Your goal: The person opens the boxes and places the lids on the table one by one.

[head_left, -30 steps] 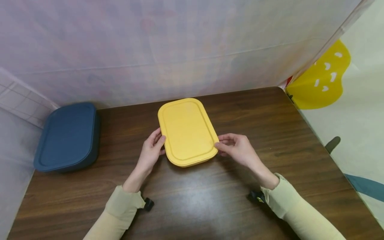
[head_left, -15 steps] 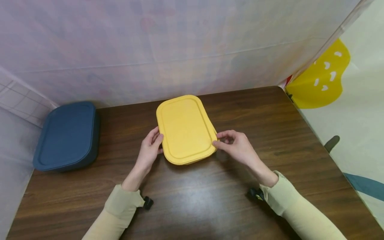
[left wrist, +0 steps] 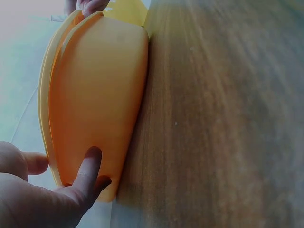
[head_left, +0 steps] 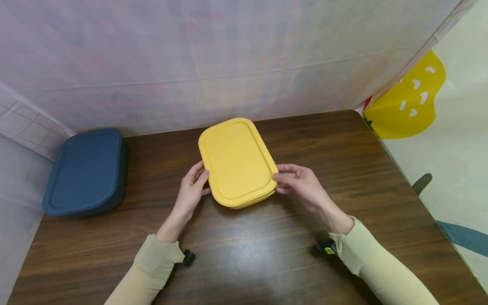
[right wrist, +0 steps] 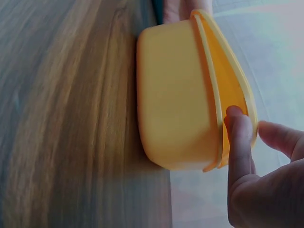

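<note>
A yellow storage box [right wrist: 178, 95] stands on the table with its yellow lid [head_left: 238, 159] tilted. In the right wrist view a gap shows between lid and rim, widening toward my right hand [head_left: 301, 183]. That hand pinches the lid's right near corner, thumb on top and fingers [right wrist: 240, 137] under its edge. My left hand [head_left: 192, 186] holds the box's left side, thumb at the lid's edge and fingers [left wrist: 88, 173] against the outer wall. What the box holds is hidden.
A dark blue lidded box [head_left: 85, 171] stands at the table's left edge. The brown wooden table [head_left: 244, 258] meets a pale cloth [head_left: 228, 63] at the back. A yellow patterned shape [head_left: 408, 101] shows on the cloth beyond the right edge.
The lid's near right corner has risen off the box, and more of the box's near wall shows below it. My right hand has risen slightly; my left hand stays almost in place.
</note>
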A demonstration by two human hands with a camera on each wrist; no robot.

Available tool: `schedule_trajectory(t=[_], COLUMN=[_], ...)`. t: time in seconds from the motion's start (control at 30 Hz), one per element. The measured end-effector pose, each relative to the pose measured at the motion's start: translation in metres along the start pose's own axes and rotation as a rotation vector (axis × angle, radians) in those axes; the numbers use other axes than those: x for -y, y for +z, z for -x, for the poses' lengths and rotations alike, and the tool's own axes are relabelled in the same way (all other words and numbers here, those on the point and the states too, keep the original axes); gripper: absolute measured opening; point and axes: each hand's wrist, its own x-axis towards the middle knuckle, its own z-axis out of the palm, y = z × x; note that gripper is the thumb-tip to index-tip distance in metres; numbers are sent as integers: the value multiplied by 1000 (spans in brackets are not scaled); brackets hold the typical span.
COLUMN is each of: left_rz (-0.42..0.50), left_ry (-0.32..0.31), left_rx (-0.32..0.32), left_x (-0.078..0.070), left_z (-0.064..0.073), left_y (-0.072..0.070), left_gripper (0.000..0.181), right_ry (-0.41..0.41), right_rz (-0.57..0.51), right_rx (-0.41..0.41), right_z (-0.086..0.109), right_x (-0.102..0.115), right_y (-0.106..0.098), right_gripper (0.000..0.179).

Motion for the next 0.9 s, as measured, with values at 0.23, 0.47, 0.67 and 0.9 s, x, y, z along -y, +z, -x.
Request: schedule_trajectory(t=[0.23,0.47,0.67,0.9], left_rz=[11,18,19,31], left_ry=[0,3,8,-4], left_rx=[5,-7,-5,-4], left_x=[0,0,0,1], left_z=[-1,-2,-2,-2], left_y=[1,0,0,-1], left_gripper=[52,51,50,47], right_ry=[-3,2,-11,-33], right_rz=[-48,-40,-53,-59], right_rx=[9,4,4,1], right_z=[-1,-1,0,4], right_x=[-1,-1,0,2], right_y=[1,1,1,0], right_gripper=[50,49,47,47])
